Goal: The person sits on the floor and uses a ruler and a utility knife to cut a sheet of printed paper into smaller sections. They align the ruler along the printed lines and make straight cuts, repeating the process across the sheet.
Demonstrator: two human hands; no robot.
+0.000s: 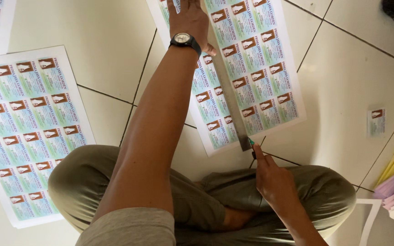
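While the left hand [189, 19] lies flat, fingers spread, pressing the ruler [226, 91] onto the printed sheet [256, 68] so its edge stays along a column of cards, the right hand [272, 180] pinches a green-tipped cutter [251, 143] at the ruler's near end. Left fingertips are cut off above; the blade, probably out, is too small to see.

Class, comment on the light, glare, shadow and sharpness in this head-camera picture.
Head view: soft, even daylight; faint sheen on the floor tiles, no harsh glare. Weak shadow beside the left hand on the printed sheet. Sheet, ruler and right hand with cutter are fairly sharp; the shirt at the bottom edge is soft. Tile lines look straight.
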